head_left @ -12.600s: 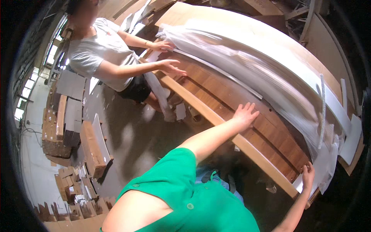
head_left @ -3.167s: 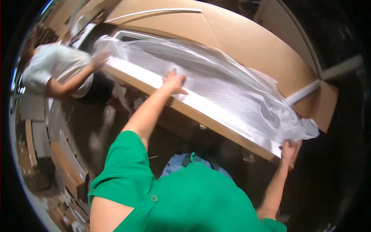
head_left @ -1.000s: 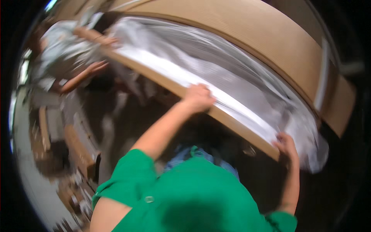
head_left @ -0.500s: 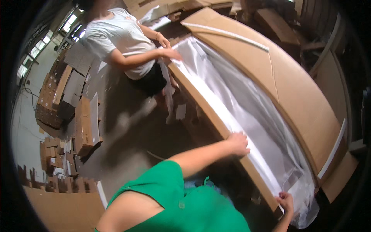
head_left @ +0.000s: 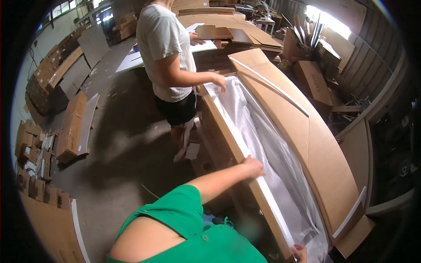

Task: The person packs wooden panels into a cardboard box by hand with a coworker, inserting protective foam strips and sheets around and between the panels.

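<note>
A long cardboard box stands in front of me, lined with clear plastic sheeting. Along its near wall runs a long white edge strip. Partway down that wall, my left hand is closed over the rim and the strip. At the strip's near end my right hand pinches it, partly cut off by the lower edge of the picture. A co-worker in a white shirt stands at the box's far end, one hand just above the lining.
The wide cardboard flap lies open on the right, carrying a thin white strip. A closed long carton lies on the floor at left, near stacked cardboard. Behind the co-worker is a table with flat panels.
The view has shifted, bringing more of the far room in. The co-worker has straightened up; one hand has lifted from the strip, the other now reaches back to the table. My hands stay at the rim.
</note>
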Available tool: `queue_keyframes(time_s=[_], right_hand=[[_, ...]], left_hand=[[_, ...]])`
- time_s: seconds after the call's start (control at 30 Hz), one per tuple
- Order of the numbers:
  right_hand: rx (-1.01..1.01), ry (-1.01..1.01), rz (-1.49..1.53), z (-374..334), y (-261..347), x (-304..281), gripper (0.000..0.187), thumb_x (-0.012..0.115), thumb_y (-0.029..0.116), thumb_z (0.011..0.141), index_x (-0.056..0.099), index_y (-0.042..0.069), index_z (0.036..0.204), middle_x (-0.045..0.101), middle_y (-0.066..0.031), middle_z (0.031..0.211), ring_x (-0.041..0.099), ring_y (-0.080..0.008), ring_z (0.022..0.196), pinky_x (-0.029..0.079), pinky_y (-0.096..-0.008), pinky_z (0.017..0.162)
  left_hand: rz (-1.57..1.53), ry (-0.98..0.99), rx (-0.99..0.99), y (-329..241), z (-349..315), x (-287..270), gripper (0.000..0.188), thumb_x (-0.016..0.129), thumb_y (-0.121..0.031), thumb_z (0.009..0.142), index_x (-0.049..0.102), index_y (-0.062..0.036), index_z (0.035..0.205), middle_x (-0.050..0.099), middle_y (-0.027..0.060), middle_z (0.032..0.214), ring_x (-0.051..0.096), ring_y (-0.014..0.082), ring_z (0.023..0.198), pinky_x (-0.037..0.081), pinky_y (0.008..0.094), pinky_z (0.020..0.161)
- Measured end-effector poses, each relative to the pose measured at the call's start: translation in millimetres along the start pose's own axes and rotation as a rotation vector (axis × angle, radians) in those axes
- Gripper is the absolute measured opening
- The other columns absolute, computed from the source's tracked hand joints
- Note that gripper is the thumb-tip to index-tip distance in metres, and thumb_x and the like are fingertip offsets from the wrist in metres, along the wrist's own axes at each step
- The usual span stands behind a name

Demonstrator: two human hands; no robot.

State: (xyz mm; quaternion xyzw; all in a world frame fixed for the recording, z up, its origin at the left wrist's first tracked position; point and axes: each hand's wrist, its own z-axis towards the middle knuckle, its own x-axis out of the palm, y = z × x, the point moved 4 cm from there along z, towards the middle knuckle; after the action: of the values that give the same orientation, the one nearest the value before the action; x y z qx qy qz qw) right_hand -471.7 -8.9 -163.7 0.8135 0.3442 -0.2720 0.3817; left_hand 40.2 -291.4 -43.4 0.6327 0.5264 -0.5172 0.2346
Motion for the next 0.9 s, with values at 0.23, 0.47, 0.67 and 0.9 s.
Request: queue_keyframes(time_s=[0.23,0.47,0.67,0.9], right_hand=[[-0.233,-0.519,0.488,22,87,7,0.015,0.062,0.007,0.079,0.062,-0.004,0.089,0.062,-0.0049,0.078,0.056,-0.0097,0.068,0.045,-0.024,0.064],[-0.334,-0.913,0.097,0,262,60,0.023,0.053,0.021,0.088,0.063,0.0,0.088,0.062,-0.0128,0.076,0.056,-0.0272,0.074,0.044,-0.0365,0.067],[-0.172,-0.889,-0.023,-3,285,72,0.028,0.049,0.023,0.089,0.064,0.0,0.081,0.061,-0.0156,0.078,0.054,-0.0331,0.079,0.042,-0.0416,0.071],[-0.08,-0.941,-0.076,-4,291,73,0.035,0.046,0.026,0.091,0.062,-0.001,0.076,0.06,-0.0169,0.076,0.052,-0.0342,0.077,0.041,-0.0428,0.069]], left_hand=[[0.167,-0.148,0.03,43,-20,-13,0.052,0.033,-0.046,0.091,0.069,-0.0093,0.088,0.066,0.0106,0.087,0.06,0.0233,0.088,0.034,0.0377,0.088],[0.036,-0.665,0.185,44,-21,-5,0.043,0.048,-0.04,0.084,0.064,-0.0105,0.057,0.061,0.0079,0.059,0.059,0.0237,0.06,0.04,0.0361,0.071],[-0.072,-0.749,0.193,52,-20,0,0.038,0.054,-0.039,0.079,0.064,-0.0102,0.056,0.061,0.0081,0.059,0.059,0.0229,0.06,0.04,0.0353,0.07],[-0.15,-0.808,0.218,53,-19,-2,0.036,0.055,-0.039,0.077,0.063,-0.0108,0.057,0.058,0.0075,0.06,0.056,0.022,0.062,0.038,0.0359,0.069]])
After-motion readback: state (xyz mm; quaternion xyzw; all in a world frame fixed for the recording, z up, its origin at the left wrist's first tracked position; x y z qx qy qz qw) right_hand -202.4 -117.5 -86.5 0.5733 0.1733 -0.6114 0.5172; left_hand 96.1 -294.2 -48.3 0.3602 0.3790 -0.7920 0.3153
